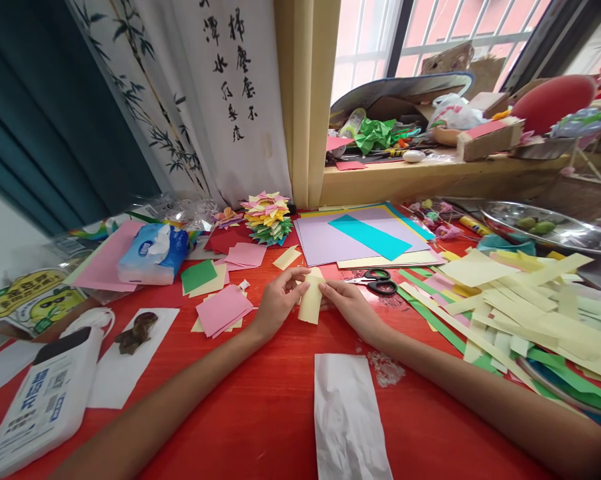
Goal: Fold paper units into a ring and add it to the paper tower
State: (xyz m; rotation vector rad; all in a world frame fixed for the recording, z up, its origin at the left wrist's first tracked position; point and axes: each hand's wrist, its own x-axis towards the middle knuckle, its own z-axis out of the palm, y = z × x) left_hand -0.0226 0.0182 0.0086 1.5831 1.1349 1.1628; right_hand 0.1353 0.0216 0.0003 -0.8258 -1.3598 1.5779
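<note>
Nearest me on the red table [230, 407] lies a crumpled white paper [350, 413], with crumbs of clear bits just beside it. Beyond that, the left hand [281, 293] has thumb and fingers closed on the left edge of a cream strip [311, 301], and the right hand [353, 307] pinches its upper right edge; the strip sits between them, slightly curved, just above the table. I can't tell whether it has a crease yet. Plenty looks done: pink squares [223, 311] and a green square [199, 275] lie to the left, apparently cut already, and a folded stack [267, 217] rises farther back. This strip seems to be midway through handling, and I'd judge work remains, with lilac sheets [323, 243] lying whole behind the hands. The scissors [381, 283] rest near the right hand, unheld, and loose strips [555, 300] heap up to the right.
</note>
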